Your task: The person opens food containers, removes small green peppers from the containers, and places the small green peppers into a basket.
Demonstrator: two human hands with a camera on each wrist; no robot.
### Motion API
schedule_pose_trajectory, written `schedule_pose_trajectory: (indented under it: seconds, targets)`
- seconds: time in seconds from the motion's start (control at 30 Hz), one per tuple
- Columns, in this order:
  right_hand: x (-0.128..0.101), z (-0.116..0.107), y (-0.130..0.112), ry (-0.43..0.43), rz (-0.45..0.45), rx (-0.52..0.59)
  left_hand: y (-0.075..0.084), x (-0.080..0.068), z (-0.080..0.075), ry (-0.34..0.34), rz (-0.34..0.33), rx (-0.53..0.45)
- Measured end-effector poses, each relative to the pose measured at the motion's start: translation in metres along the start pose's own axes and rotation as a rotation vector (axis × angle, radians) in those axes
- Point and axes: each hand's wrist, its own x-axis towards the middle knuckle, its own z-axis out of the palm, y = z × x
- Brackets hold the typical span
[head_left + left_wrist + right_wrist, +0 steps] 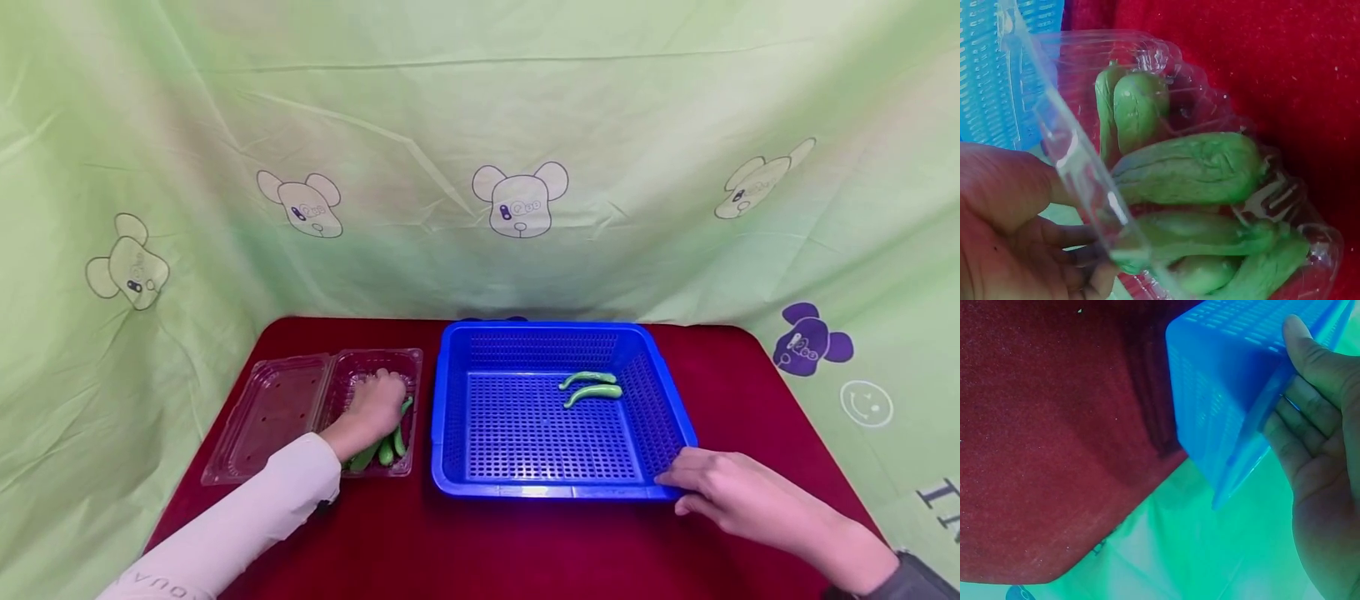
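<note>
My left hand (pixel 372 408) reaches down into a clear plastic clamshell box (pixel 414 367); its fingertips are hidden, so I cannot tell whether they pinch anything. Several long green peppers (pixel 1191 169) lie in that box, their skins wrinkled in the left wrist view. At the near right corner of a blue perforated basket (pixel 562 492), my right hand (pixel 720 492) grips the rim, thumb on one side and fingers on the other. Two curved green peppers (pixel 594 393) lie side by side on the basket floor, toward its right wall.
The box's hinged lid (pixel 273 408) lies folded open to the left. Box and basket stand side by side on a dark red tablecloth (pixel 360 542). Pale green curtains (pixel 405 250) with printed bear heads enclose the table at the back and sides.
</note>
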Motion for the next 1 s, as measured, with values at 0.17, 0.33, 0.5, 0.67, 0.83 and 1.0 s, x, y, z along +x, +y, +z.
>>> schedule_pose_trajectory:
  seconds: [0.17,0.33,0.5,0.67,0.83,1.0]
  targets:
    - [0.0005,-0.0003,0.0006,-0.005,-0.001,0.003,-0.0020,0.0027,0.0010,0.026,-0.010,-0.030]
    - [0.0001,-0.0007,0.0013,-0.007,0.002,0.015,-0.0036,0.0058,0.0005,0.000,-0.029,-0.110]
    - [-0.0006,-0.0005,0.0009,-0.002,0.005,0.020,-0.0047,0.0079,0.0018,-0.018,-0.026,-0.166]
    - [-0.0008,0.0008,-0.0003,0.006,0.002,0.023,-0.0048,0.0068,0.0040,-0.007,0.003,-0.177]
    - [-0.0003,0.0007,-0.0013,0.009,0.001,0.018,-0.0028,0.0032,0.0050,0.021,0.027,-0.169]
    - [-0.0001,-0.0001,-0.0004,0.011,-0.005,0.007,-0.0037,0.0074,-0.0001,0.112,0.047,-0.168]
